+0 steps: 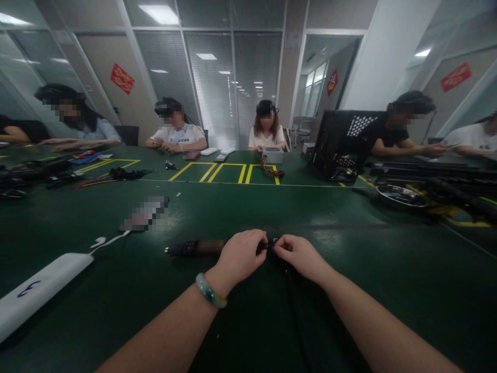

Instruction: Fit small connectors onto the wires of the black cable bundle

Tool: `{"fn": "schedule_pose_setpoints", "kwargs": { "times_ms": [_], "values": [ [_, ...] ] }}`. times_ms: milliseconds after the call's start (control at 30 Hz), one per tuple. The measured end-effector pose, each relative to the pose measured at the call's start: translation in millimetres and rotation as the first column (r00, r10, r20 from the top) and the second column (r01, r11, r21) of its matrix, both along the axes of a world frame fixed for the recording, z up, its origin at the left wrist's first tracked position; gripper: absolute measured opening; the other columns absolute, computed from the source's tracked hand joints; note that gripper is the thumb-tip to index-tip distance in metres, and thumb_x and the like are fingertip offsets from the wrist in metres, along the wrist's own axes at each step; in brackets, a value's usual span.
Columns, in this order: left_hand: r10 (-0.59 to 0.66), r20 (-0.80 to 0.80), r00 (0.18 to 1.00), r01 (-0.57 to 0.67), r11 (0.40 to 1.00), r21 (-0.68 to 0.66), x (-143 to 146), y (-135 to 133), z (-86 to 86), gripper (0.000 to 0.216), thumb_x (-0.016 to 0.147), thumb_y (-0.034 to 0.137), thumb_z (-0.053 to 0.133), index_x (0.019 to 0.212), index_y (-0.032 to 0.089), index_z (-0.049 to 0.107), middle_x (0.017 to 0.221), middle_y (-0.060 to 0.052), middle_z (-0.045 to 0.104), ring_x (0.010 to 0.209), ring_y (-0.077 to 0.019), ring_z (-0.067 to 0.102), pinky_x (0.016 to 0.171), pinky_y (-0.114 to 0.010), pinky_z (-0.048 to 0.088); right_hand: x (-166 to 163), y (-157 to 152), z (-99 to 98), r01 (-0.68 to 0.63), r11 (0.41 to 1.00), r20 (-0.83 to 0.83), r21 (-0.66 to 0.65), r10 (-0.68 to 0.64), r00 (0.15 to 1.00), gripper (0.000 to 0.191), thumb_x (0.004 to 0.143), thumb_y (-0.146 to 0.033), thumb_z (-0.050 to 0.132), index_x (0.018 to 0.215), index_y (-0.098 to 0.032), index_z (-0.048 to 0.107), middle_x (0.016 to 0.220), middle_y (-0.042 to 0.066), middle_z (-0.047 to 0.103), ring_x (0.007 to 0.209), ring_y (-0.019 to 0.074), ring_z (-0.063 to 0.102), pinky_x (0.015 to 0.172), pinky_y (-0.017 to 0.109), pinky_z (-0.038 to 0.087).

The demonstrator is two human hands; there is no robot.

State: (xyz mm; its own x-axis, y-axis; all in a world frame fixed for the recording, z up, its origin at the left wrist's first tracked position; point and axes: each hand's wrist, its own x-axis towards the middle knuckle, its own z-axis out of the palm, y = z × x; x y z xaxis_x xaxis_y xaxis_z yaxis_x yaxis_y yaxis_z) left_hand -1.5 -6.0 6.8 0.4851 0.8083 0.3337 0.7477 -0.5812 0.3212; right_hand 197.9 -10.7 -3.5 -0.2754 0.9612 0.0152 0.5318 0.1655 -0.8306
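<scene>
Honestly, looks like an electric screwdriver (205, 247), flat on the green table (217, 207) | probably stiff, hefty-ish, grab mid-barrel; cord (293, 295) seems floppy | left hand (243, 254) curled round its right part, right hand (303, 256) pinching the tail, contact half-hidden | phone (145, 213) off left

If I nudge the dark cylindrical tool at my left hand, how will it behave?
The tool may roll, since its barrel looks round. It's probably stiff, its body running straight. Your left hand at one end would likely check any roll.

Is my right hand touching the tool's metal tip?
No, your right hand is near the end of the tool opposite the metal tip.
</scene>
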Motion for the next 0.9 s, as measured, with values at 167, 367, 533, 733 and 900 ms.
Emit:
{"fn": "schedule_pose_setpoints", "kwargs": {
  "times_ms": [167,367,533,733,900],
  "values": [
    [-0.002,-0.033,0.999,0.002,1.0,0.009,0.7,0.3,1.3,0.012,0.083,0.023,0.061,0.095,0.023,0.06,0.099,-0.001,0.065,0.093,-0.021,0.061,0.085,-0.036,0.046,2.4,3.2,-1.2,-0.019,1.0,-0.018,0.006,0.019,1.0,0.015,0.084,-0.032,0.06,0.08,-0.018,0.066,0.074,-0.001,0.067,0.065,0.0133,0.06,0.057,0.021,0.043],
    [-0.009,-0.049,0.999,0.01,1.0,0.009,1.0,1.2,2.4,0.01,0.083,0.023,0.06,0.093,0.023,0.061,0.093,-0.001,0.065,0.088,-0.0207,0.06,0.08,-0.035,0.046,4.2,6.4,-5.1,-0.04,0.999,-0.058,-0.019,0.039,0.998,0.017,0.084,-0.033,0.061,0.08,-0.017,0.066,0.073,0.0,0.067,0.064,0.0132,0.059,0.056,0.021,0.042],
    [-0.004,-0.039,0.999,0.004,1.0,0.007,1.5,2.6,0.8,0.01,0.083,0.023,0.06,0.094,0.023,0.061,0.092,-0.001,0.065,0.088,-0.0212,0.06,0.08,-0.036,0.045,2.6,6.4,-3.5,-0.03,1.0,-0.042,-0.002,0.03,0.999,0.014,0.084,-0.03,0.061,0.08,-0.017,0.065,0.072,-0.001,0.066,0.063,0.0125,0.058,0.056,0.02,0.041],
    [0.0,-0.035,0.999,0.0,1.0,-0.013,1.4,2.5,3.0,0.011,0.085,0.023,0.06,0.095,0.024,0.06,0.095,0.0,0.065,0.091,-0.0208,0.06,0.082,-0.036,0.045,3.0,3.1,-1.1,-0.021,1.0,-0.026,-0.006,0.021,0.999,0.015,0.087,-0.031,0.058,0.082,-0.019,0.065,0.077,0.0,0.067,0.067,0.0136,0.06,0.059,0.021,0.042],
    [-0.009,-0.02,1.0,0.009,0.999,-0.035,1.8,1.6,6.1,0.013,0.086,0.021,0.059,0.099,0.023,0.06,0.106,-0.001,0.065,0.1,-0.0205,0.059,0.09,-0.036,0.045,3.1,-2.1,2.4,0.029,0.999,-0.024,0.027,-0.028,0.999,0.017,0.088,-0.032,0.056,0.084,-0.019,0.067,0.079,0.001,0.067,0.072,0.0154,0.061,0.062,0.023,0.043]
  ]
}}
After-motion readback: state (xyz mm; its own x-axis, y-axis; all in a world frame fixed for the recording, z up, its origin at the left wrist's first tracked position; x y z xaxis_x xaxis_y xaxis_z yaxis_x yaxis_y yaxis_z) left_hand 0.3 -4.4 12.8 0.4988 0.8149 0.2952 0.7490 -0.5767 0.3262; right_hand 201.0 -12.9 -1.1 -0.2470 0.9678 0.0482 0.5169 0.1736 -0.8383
